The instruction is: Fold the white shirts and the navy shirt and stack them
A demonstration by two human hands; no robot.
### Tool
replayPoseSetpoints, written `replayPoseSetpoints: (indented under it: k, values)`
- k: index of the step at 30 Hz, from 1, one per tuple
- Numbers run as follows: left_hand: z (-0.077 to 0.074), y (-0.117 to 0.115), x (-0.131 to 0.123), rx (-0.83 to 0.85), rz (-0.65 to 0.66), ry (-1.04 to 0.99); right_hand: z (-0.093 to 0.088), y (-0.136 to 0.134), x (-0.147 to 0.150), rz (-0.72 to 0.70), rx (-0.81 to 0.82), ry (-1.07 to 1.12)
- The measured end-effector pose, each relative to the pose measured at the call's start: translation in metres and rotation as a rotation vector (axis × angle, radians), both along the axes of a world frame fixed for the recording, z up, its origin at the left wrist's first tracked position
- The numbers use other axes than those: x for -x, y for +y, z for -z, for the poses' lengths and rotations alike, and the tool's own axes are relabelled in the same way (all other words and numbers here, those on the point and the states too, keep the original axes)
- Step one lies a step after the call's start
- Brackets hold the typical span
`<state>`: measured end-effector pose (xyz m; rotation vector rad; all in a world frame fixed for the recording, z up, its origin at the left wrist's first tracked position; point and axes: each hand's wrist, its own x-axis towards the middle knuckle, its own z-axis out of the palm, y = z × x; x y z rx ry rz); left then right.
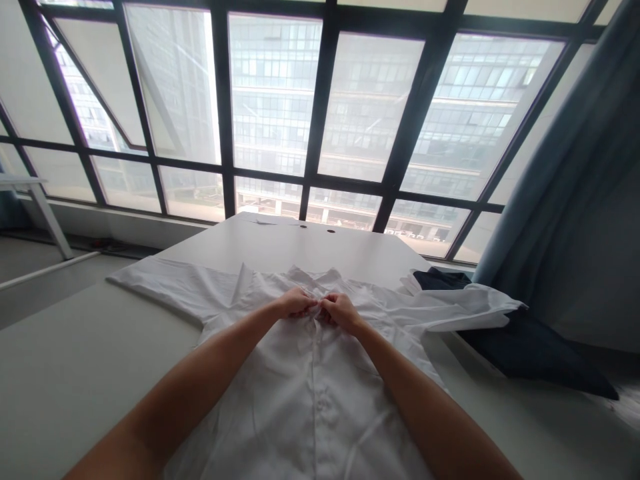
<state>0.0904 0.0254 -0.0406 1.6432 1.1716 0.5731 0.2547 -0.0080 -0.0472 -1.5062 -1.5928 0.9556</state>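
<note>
A white button-front shirt (280, 400) lies spread on the table, its front placket running down the middle and its sleeves stretched out to both sides. My left hand (296, 303) pinches the cloth at the upper placket, just below the collar (320, 273). Close against it, almost fingertip to fingertip, my right hand (338, 310) pinches the other side of the placket. The fabric bunches between the two hands. Any button under the fingers is hidden.
The white table (280, 243) reaches toward large black-framed windows (275, 93). Dark folded cloth (535, 353) hangs over its right edge by a blue-grey curtain (555, 180). Another white table (50, 213) stands at the far left.
</note>
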Motion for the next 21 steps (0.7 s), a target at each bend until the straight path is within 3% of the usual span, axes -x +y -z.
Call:
replayPoseSetpoints:
  k: [5,18,21]
  values:
    - [0.0074,-0.0047,0.0057,-0.015,0.058,-0.124,0.0046,-0.0009,-0.0009,-0.027,-0.059,0.039]
    - [0.0035,-0.0106,0.0033,-0.009,0.035,-0.16,0.0023,-0.0039,-0.0037,-0.1,0.028,0.191]
    - [0.0035,-0.0095,0.0033,0.017,0.031,-0.16,0.0034,-0.0022,-0.0041,-0.114,-0.002,0.143]
